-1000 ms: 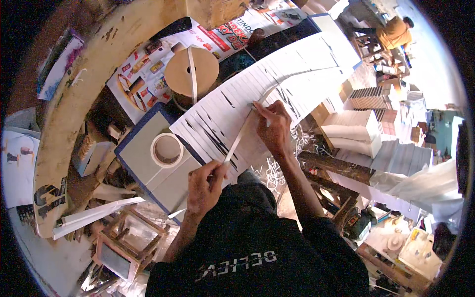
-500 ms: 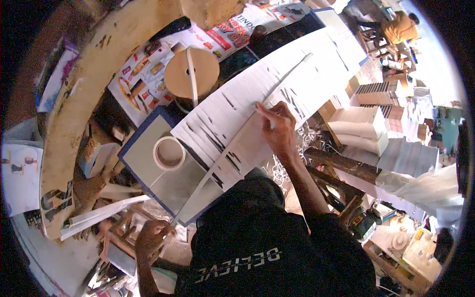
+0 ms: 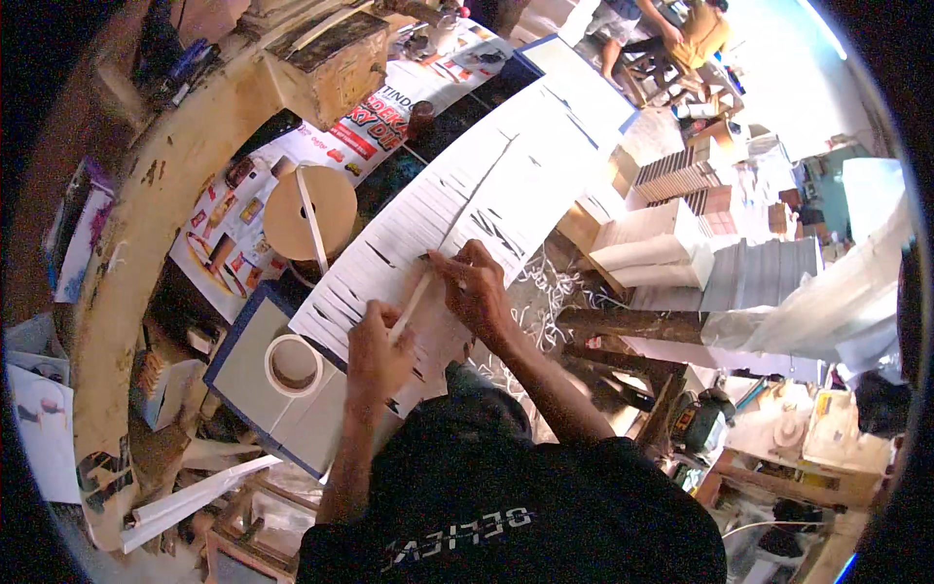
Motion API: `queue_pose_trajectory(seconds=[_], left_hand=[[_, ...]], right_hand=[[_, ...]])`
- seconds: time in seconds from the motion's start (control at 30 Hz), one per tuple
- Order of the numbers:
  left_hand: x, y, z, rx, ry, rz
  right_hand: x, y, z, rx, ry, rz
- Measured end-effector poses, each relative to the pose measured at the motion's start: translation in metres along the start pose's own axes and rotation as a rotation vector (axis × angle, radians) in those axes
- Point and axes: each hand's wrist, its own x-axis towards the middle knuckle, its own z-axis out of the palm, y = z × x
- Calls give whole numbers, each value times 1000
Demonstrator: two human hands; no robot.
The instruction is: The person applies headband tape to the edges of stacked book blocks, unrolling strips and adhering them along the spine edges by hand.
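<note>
A long white stack of thin leaves [image 3: 418,219], marked by dark gaps, stretches diagonally in front of me. Across its near part runs a narrow pale strip [image 3: 412,305]. My left hand [image 3: 377,358] has its fingers closed round the strip's lower part. Further up, my right hand [image 3: 474,294] rests on the leaves, fingertips pinched at the strip's upper end. Beyond the left hand, a roll of white tape [image 3: 293,391] lies on a grey board with dark blue edges [image 3: 238,372].
A large brown spool [image 3: 336,209] with a white band stands left of the stack, by a printed poster sheet [image 3: 229,214]. A curved wooden beam [image 3: 107,321] borders the left. Piled paper blocks [image 3: 647,238] and curled scraps [image 3: 545,292] lie right. Two people [image 3: 702,37] are at the far right.
My left hand has come up from the lower left onto the stack, beside the right hand. The view has shifted, so the stack and spool appear further left and lower.
</note>
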Motion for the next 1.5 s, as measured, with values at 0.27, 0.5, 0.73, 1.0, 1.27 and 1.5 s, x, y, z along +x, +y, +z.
queue_pose_trajectory(seconds=[0.27, 0.5, 0.73, 1.0, 1.27, 1.5], left_hand=[[-7, -18, 6, -468, -19, -50], [-82, -9, -58, -414, -110, -2], [-186, -66, -112, -526, -428, -312], [-360, -224, -206, -215, -448, -738], [-285, -162, -189, -372, -259, -620], [-243, -135, -155, -558, -186, -456]], right_hand=[[-2, 8, 12, 61, -6, 71], [1, -4, 4, -83, -20, -44], [5, 0, 5, -98, -28, -6], [20, -3, 4, -106, 19, -76], [155, -52, -6, 89, 163, -384], [310, -29, 22, -348, 202, -773]])
